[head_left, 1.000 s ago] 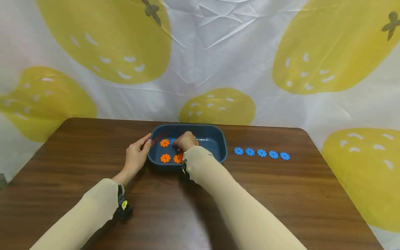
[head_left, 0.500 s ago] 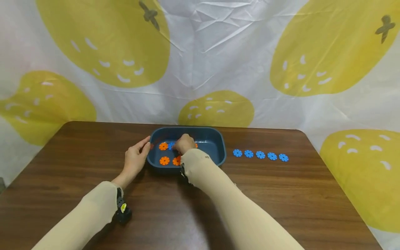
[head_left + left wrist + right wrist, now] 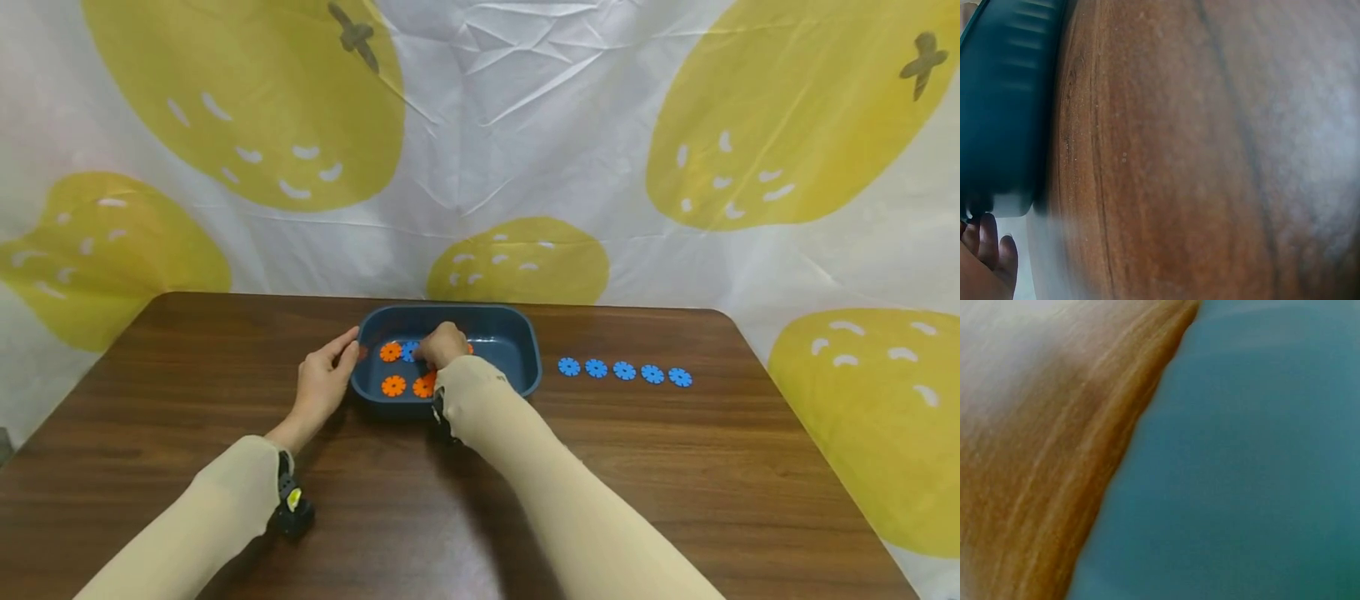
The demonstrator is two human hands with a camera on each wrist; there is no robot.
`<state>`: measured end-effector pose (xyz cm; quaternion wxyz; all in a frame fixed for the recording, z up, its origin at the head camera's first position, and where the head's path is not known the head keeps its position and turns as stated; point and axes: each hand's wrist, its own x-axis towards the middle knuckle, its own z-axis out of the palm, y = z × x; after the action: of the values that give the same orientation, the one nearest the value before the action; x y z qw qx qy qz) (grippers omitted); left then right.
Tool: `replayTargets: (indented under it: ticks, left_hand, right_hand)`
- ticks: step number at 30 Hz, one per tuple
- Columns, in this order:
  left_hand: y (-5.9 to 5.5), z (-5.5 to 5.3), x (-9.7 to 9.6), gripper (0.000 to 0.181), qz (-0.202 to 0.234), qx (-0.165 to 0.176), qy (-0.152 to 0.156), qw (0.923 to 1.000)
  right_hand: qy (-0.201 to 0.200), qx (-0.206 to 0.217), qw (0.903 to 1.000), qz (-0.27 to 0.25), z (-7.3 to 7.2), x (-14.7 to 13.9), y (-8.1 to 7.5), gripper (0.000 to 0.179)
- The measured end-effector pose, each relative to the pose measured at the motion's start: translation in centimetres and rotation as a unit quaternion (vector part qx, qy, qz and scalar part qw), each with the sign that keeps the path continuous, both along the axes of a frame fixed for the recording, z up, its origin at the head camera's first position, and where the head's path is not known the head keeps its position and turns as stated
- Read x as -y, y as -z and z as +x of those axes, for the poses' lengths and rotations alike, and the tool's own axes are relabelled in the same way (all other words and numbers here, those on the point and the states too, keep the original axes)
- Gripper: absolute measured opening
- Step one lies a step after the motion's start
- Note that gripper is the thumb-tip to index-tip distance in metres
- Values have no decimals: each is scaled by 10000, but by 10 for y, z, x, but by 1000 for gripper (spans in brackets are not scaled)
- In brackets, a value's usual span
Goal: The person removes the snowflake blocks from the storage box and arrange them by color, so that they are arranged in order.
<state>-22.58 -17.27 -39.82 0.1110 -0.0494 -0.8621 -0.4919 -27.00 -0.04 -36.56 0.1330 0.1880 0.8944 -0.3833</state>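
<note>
The rectangular slate-blue tray (image 3: 501, 360) is sitting upright near the table's far edge, its long axis running left to right, roughly parallel to that edge. Inside, orange notched discs (image 3: 393, 386) are lying flat toward the left end, and one blue notched disc (image 3: 408, 351) is lying beside the far-left orange one; being round, the discs are pointing no particular way. The left hand (image 3: 322, 379) is resting its fairly straight fingers and thumb against the tray's left end. The right hand (image 3: 443, 345) is reaching down into the tray, its bent fingers meeting the blue notched disc's right side; whether they are pinching it, one cannot tell. To the tray's right, a row of five blue discs (image 3: 624, 371) is lying on the wooden table (image 3: 375, 517), slanting slightly nearer the person at its right end.
</note>
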Motion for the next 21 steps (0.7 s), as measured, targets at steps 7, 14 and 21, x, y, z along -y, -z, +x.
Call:
replayTargets:
  ticks: [7, 14, 21]
  left_hand:
    - [0, 0, 0, 37, -7, -49, 51, 10000]
    - [2, 0, -1, 37, 6, -61, 54, 10000]
    - [2, 1, -1, 37, -19, -168, 58, 9998]
  right_hand:
    - [79, 29, 9975, -705, -7, -8, 5, 17]
    - [64, 115, 9796, -2005, -1, -17, -2, 16]
    - [-390, 120, 9665, -2536, 8, -35, -19, 19]
